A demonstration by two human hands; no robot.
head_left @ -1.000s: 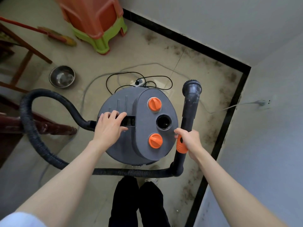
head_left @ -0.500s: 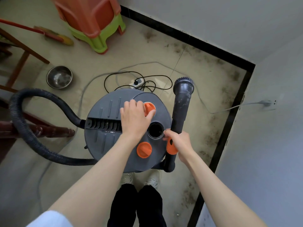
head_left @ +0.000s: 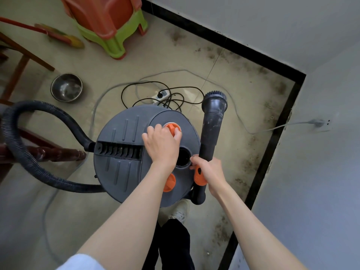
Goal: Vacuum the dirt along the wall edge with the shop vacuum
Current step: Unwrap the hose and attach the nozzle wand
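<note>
The grey round shop vacuum (head_left: pixel 120 152) stands on the floor in front of me. My left hand (head_left: pixel 161 143) grips the far orange knob (head_left: pixel 171 127) on its lid. A second orange knob (head_left: pixel 169 183) sits nearer me, partly under my forearm. My right hand (head_left: pixel 210 170) holds the dark vacuum wand (head_left: pixel 211 133) near its orange collar (head_left: pixel 199 177); the round brush nozzle (head_left: pixel 214 98) points away from me. The black ribbed hose (head_left: pixel 17 145) loops off to the left. Dark dirt (head_left: pixel 247 164) lies along the black skirting (head_left: pixel 272 141) at the right wall.
A power strip (head_left: pixel 160 95) with tangled black cord lies beyond the vacuum, and a grey cable runs to a wall socket (head_left: pixel 319 123). A steel bowl (head_left: pixel 66 87), stacked plastic stools (head_left: pixel 109 22), a broom (head_left: pixel 64 37) and wooden furniture legs (head_left: pixel 25 55) stand at left.
My left hand moved from the vacuum's handle slot to the far orange knob and now grips it. The wand in my right hand shifted slightly left with the view.
</note>
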